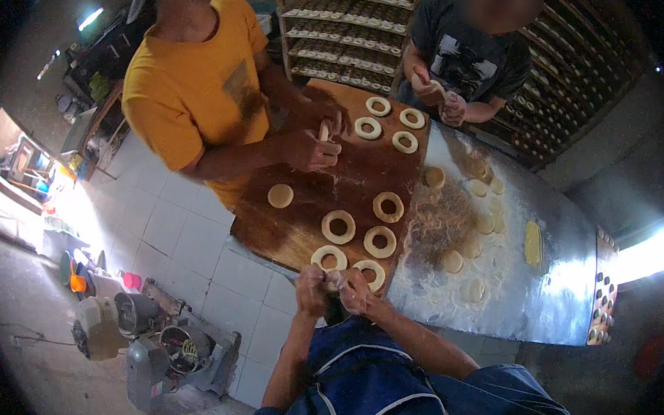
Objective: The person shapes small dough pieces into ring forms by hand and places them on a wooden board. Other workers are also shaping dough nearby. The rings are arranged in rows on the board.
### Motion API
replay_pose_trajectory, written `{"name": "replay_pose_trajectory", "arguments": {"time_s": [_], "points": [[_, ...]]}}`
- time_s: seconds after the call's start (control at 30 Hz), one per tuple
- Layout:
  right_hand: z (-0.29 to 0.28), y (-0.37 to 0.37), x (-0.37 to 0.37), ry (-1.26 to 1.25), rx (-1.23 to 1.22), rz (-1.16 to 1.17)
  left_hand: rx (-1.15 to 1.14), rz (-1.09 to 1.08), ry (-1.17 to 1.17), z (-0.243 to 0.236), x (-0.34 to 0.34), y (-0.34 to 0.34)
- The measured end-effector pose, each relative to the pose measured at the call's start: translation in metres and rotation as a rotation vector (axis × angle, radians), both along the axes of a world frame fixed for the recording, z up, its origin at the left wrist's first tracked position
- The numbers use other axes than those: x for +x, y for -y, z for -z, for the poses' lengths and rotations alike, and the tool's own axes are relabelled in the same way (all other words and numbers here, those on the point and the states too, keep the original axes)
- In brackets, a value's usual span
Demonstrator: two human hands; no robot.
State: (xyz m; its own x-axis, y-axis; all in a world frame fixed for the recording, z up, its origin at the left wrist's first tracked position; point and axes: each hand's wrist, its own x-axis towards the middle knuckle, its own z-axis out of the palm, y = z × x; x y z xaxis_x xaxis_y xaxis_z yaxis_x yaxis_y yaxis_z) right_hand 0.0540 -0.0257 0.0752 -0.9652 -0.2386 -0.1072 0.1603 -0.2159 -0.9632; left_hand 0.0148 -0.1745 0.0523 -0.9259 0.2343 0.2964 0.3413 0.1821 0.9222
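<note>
At the near edge of the brown wooden board (288, 233), my left hand (310, 291) and my right hand (355, 293) meet with fingers closed. They pinch a small pale piece of dough (333, 281) between them, mostly hidden by the fingers. Just beyond my left hand lies a dough ring (315, 259), and close by my right hand is another ring (380, 274). Several more dough rings (326, 228) rest on the board farther out. A flat round dough disc (280, 196) without a hole sits to the left of them.
A person in a yellow shirt (181, 102) works across the board at left, hands on dough. Another in a dark shirt (475, 54) handles dough at the far side. A floury metal table (535, 294) with dough discs adjoins at right. Loaded racks (348, 35) stand behind; machines (159, 362) stand lower left.
</note>
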Motion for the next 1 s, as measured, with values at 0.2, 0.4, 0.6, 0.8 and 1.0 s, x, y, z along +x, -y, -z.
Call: {"name": "replay_pose_trajectory", "arguments": {"time_s": [0.2,0.4,0.6,0.8,1.0], "points": [[-0.044,0.024,-0.074,-0.189,0.619,0.157,0.307,-0.301,0.582,-0.022,-0.081,0.04],[-0.041,0.03,-0.155,-0.298,1.17,0.153,-0.488,-0.349,-0.109,-0.032,-0.113,0.055],[0.002,0.051,-0.233,-0.67,1.241,0.068,-0.426,-0.279,0.038,-0.024,-0.104,0.048],[0.005,0.047,-0.257,-0.388,1.391,-0.144,-0.457,-0.331,0.022,-0.021,-0.09,0.054],[-0.005,0.004,-0.159,-0.421,1.025,0.086,-0.317,-0.261,-0.067,-0.021,-0.079,0.049]]}}
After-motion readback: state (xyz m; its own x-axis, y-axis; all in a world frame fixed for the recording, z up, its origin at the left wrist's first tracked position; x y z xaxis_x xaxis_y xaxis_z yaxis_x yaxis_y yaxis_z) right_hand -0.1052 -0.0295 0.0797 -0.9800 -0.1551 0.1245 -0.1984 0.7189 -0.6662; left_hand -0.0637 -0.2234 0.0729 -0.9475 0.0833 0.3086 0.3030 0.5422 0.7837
